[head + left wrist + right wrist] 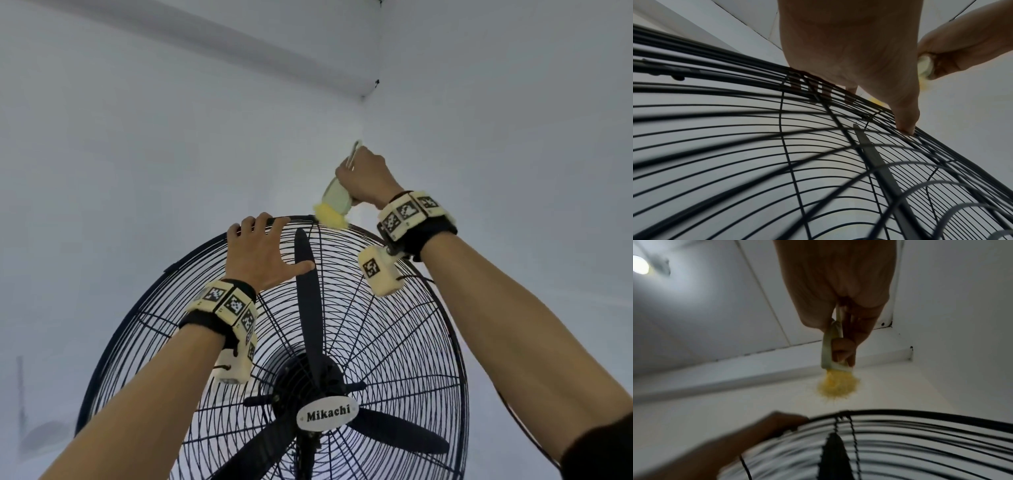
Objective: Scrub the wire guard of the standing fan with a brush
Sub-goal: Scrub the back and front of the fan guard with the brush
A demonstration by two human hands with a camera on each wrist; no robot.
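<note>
A big black standing fan fills the lower head view, its wire guard (298, 218) round, with a "Mikachi" badge (327, 416) at the hub. My left hand (262, 253) grips the guard's top rim, fingers hooked over it and thumb spread on the front wires; the left wrist view shows the left hand (855, 48) on the guard (785, 146). My right hand (366, 178) holds a brush (337, 198) with a pale green handle. Its yellow bristles (330, 219) point down at the top rim, just right of my left hand. In the right wrist view the bristles (838, 386) hang slightly above the rim (920, 414).
White walls meet the ceiling in a corner (363, 99) behind and above the fan. A ceiling light (639, 266) glows at the upper left. A dark blade (305, 274) stands upright inside the guard. A thin cable (513, 411) runs down past the guard's right side.
</note>
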